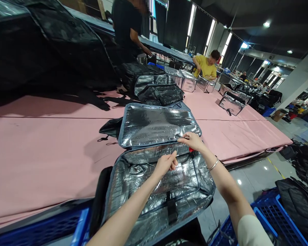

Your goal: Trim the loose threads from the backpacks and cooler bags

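Observation:
An insulated bag (pixel 159 191) with a silver foil lining lies open before me, its foil-lined lid (pixel 159 123) folded back on the table. My left hand (pixel 166 162) is over the bag's opening, fingers curled and thumb pressed to the forefinger; anything between them is too small to make out. Close by, my right hand (pixel 191 140) pinches at the lid's lower edge near the hinge seam, and what its fingertips hold is unclear. A small red piece (pixel 191 149) shows just under the right hand. A black strap (pixel 171 208) lies inside the bag.
A pink-covered table (pixel 53 153) runs across. Black bags (pixel 161 94) and silver-lined bags (pixel 232 102) stand on it, with a dark heap (pixel 53 58) at left. Two co-workers (pixel 206 66) (pixel 128 27) are beyond. Blue crates (pixel 277 212) (pixel 41 225) sit below the edge.

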`<state>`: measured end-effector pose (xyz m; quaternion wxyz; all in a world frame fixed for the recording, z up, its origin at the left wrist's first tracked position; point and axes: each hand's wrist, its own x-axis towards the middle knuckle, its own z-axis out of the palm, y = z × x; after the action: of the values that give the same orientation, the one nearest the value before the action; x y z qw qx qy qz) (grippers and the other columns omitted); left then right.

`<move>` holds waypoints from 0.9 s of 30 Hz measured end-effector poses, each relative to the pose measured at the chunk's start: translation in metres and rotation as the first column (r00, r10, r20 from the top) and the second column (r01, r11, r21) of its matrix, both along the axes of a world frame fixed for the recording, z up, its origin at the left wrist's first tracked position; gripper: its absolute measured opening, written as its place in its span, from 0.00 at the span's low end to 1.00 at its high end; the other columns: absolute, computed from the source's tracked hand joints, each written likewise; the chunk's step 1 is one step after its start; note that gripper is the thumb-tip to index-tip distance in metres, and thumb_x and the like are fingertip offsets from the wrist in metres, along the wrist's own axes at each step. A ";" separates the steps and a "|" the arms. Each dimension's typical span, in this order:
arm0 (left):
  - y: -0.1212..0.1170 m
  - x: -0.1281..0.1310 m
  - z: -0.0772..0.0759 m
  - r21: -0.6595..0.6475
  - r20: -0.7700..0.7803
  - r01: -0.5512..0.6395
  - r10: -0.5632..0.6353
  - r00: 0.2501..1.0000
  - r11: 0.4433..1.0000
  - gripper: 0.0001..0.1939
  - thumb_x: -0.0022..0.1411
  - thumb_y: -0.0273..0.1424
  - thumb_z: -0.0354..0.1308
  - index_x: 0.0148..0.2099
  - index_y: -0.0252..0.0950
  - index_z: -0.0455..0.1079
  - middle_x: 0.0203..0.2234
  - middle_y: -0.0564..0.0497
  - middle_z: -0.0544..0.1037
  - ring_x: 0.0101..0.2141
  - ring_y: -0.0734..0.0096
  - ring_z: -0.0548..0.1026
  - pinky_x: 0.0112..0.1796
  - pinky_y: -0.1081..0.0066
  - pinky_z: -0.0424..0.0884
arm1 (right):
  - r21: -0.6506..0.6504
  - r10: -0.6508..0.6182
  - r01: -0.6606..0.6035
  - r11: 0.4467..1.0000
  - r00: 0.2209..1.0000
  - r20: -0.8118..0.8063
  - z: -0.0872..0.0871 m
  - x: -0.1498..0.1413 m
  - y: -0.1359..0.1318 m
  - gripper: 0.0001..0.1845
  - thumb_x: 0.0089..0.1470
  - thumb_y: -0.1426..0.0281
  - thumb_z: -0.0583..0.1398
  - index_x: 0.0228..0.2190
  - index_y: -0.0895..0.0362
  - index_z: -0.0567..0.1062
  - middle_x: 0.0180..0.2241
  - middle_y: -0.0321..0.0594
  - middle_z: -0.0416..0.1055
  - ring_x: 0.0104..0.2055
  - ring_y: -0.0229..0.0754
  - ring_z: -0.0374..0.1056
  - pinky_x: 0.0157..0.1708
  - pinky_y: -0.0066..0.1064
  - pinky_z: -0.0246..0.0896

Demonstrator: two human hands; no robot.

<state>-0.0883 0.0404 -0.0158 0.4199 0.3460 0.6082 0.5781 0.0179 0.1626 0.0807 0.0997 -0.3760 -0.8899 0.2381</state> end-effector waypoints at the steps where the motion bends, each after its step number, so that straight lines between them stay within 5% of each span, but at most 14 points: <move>1: -0.002 0.000 -0.001 -0.002 0.001 -0.022 0.022 1.000 1.000 0.24 0.49 0.52 0.55 0.19 0.35 0.69 0.12 0.50 0.71 0.14 0.72 0.66 0.18 0.74 0.62 | 0.026 -0.009 0.009 1.000 1.000 0.002 -0.004 -0.002 0.000 0.17 0.51 0.56 0.59 0.36 0.55 0.75 0.33 0.37 0.72 0.36 0.38 0.66 0.32 0.24 0.54; 5: -0.008 -0.004 -0.007 0.020 0.021 -0.214 0.214 0.977 0.977 0.23 0.49 0.50 0.57 0.36 0.36 0.72 0.33 0.46 0.79 0.20 0.71 0.72 0.22 0.73 0.66 | 0.074 -0.052 0.049 0.996 0.998 0.040 -0.016 -0.010 0.000 0.10 0.51 0.61 0.61 0.33 0.54 0.77 0.33 0.39 0.74 0.38 0.42 0.67 0.34 0.27 0.53; 8: -0.005 -0.003 -0.004 0.029 0.085 -0.264 0.261 0.962 0.964 0.26 0.48 0.50 0.57 0.41 0.34 0.72 0.38 0.42 0.78 0.22 0.71 0.73 0.24 0.71 0.68 | 0.072 -0.077 0.072 0.995 0.995 0.062 -0.018 -0.013 -0.001 0.11 0.52 0.61 0.60 0.32 0.54 0.78 0.32 0.41 0.74 0.37 0.44 0.67 0.33 0.28 0.53; 14: 0.016 0.014 0.014 0.039 0.192 -0.268 0.256 0.947 0.963 0.26 0.43 0.50 0.61 0.32 0.30 0.73 0.27 0.43 0.78 0.20 0.71 0.71 0.21 0.72 0.66 | 0.030 -0.084 0.082 0.996 0.995 0.058 -0.015 -0.009 -0.004 0.11 0.51 0.62 0.60 0.33 0.55 0.78 0.33 0.40 0.74 0.36 0.42 0.67 0.34 0.27 0.53; 23: 0.017 0.017 0.009 0.082 0.175 -0.297 0.279 0.944 0.951 0.15 0.41 0.42 0.62 0.23 0.34 0.68 0.18 0.52 0.72 0.18 0.77 0.65 0.20 0.76 0.60 | -0.071 -0.035 0.034 0.997 0.999 -0.017 -0.010 0.007 -0.001 0.19 0.53 0.55 0.56 0.35 0.58 0.74 0.32 0.36 0.72 0.33 0.37 0.65 0.31 0.23 0.52; 27: 0.021 0.012 0.011 0.088 0.168 -0.287 0.270 0.948 0.954 0.14 0.41 0.41 0.62 0.24 0.35 0.69 0.19 0.52 0.73 0.18 0.76 0.65 0.22 0.74 0.61 | -0.118 -0.017 0.020 0.993 0.999 0.031 0.002 0.018 0.003 0.22 0.50 0.51 0.56 0.26 0.58 0.73 0.23 0.33 0.66 0.27 0.35 0.60 0.25 0.23 0.48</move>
<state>-0.0758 0.0609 -0.0048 0.3597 0.2339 0.5836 0.6894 0.0358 0.1657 0.0823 0.0661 -0.3930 -0.8721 0.2841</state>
